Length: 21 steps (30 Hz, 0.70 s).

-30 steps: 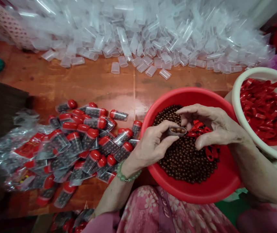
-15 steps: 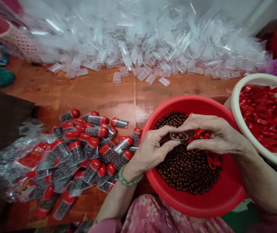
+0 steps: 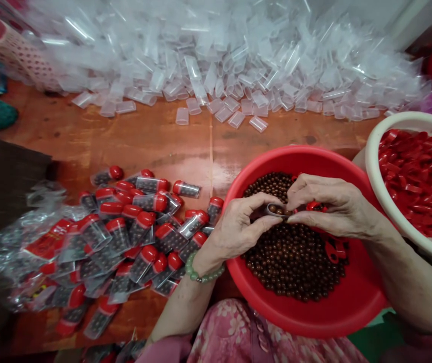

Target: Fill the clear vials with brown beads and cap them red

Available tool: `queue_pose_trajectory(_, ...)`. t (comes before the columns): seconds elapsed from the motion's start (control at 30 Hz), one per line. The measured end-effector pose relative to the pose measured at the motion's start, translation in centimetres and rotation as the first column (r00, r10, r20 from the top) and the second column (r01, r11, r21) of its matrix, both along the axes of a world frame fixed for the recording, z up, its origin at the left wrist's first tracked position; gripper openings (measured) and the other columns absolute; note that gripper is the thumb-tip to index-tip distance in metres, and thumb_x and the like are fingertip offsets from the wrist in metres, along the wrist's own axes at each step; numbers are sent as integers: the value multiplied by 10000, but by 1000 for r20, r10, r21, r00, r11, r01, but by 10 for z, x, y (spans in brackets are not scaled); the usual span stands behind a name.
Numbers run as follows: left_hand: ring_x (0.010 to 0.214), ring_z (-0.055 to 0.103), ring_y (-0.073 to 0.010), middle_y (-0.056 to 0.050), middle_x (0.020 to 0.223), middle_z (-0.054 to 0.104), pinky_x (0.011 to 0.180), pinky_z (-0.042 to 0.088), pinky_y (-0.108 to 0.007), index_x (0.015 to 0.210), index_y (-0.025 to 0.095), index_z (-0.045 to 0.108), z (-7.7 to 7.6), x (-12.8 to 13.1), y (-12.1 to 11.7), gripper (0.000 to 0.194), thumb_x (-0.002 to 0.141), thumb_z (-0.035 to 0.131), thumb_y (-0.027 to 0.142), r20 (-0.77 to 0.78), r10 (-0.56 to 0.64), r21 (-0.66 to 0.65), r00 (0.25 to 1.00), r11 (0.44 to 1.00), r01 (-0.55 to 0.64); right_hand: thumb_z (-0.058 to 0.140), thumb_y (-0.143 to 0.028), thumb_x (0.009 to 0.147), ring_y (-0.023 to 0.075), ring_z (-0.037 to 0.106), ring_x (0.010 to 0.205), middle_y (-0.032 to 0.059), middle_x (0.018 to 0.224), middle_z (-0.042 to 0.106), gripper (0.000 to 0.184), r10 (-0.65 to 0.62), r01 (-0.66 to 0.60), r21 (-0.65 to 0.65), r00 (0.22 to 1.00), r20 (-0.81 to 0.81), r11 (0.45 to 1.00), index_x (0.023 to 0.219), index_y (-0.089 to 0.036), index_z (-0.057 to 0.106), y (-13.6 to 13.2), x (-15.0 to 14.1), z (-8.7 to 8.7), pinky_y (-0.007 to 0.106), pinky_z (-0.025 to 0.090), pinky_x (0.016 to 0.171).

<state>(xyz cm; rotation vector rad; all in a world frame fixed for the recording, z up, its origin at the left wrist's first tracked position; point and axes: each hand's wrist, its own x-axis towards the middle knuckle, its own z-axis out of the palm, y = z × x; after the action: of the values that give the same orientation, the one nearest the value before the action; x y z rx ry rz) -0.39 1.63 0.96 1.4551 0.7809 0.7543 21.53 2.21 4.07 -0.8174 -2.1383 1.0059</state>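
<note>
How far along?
Done: a heap of red-capped, bead-filled tubes on the wooden table. In hand: left hand holds a part-filled clear tube, right hand pinching at its end. Remaining: a big pile of empty clear tubes, brown beads in the red basin, red caps in the white bowl.

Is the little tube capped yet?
Cannot tell: the clear tube shows brown beads inside, but the right hand covers its far end.

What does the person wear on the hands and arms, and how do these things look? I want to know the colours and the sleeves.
The left hand and right hand are bare, without gloves. On the left wrist is a bracelet of round pale green beads. The forearms are uncovered. A pink sleeve shows near the left elbow, beside a pink garment with pale flowers.
</note>
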Motion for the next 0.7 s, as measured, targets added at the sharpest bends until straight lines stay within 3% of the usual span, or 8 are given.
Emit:
queue_pose_trajectory(0.3,865,656,-157,-48,938,737,821,506,-274,1011,153,707,-4,0,2,150,904,655,244,-25,-37,17,999,999,37,656,-222,933,91,549,677,-11,760,599,109,24,-21,-28,995,93,999,858,-181,587,-1,-4,-1,224,451,632)
queue_pose_trajectory(0.43,901,670,-152,-50,982,747,855,514,-267,1046,162,710,-8,1,1,177,903,683,263,18,13,-21,1000,1000,-13,687,-259,909,79,512,628,-40,711,554,162,23,-14,-133,997,68,991,820,-186,572,-1,4,6,220,428,582)
queue_pose_trajectory(0.5,918,680,-146,-42,994,752,874,519,-261,1034,169,711,-9,3,0,171,892,705,265,49,77,-32,996,997,-76,717,-302,887,94,548,656,-34,749,587,154,23,-2,-215,995,95,977,934,-192,620,-1,12,10,235,454,602)
queue_pose_trajectory(0.6,931,693,-148,-40,1007,757,879,536,-266,1013,174,700,-7,5,-2,164,883,721,272,75,171,-75,982,983,-166,709,-352,889,133,616,738,0,854,666,295,-101,140,-233,980,170,962,1134,-202,644,0,24,13,269,496,670)
queue_pose_trajectory(0.7,938,693,-147,-44,1031,752,871,544,-266,1028,180,670,-7,5,-3,175,894,707,286,101,190,-122,977,977,-177,635,-347,929,161,631,774,25,880,699,185,-182,241,-150,928,325,959,1021,-196,687,-3,33,9,297,495,721)
